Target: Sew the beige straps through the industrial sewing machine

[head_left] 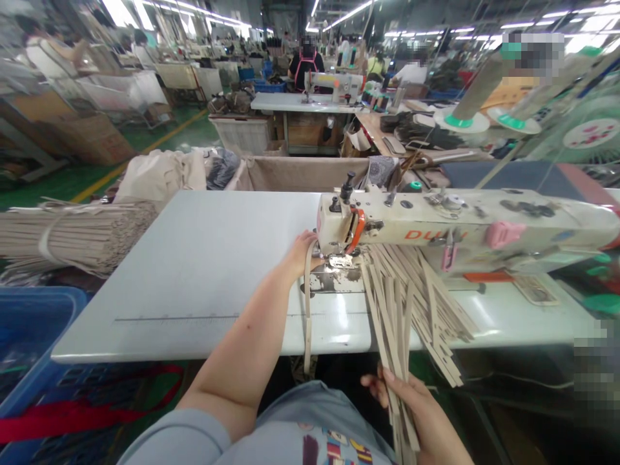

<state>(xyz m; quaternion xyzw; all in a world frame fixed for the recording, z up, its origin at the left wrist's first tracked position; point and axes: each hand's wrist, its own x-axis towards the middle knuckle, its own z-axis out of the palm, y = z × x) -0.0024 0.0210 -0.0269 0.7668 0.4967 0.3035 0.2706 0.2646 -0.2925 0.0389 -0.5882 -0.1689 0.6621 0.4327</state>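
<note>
My left hand (301,254) is at the needle end of the sewing machine (460,223), its fingertips partly hidden by the machine head. It appears closed on a beige fabric strip (308,310), which loops by the thumb and hangs down past the table's front edge. Below that edge on the right, my right hand (411,400) has its thumb and fingers around a bundle of narrow beige strips (393,323). These run up to the machine bed, right of the presser foot (341,260). More loose strips (438,316) fan out beside them, some overhanging the edge.
The white sewing table (208,258) extends left. Tied strips (72,236) lie beyond its left side, above a blue plastic crate (39,303). A fabric-lined bin (300,173) stands behind the table. Thread cones (479,90) and a fan (586,132) are at right. Other people work farther back.
</note>
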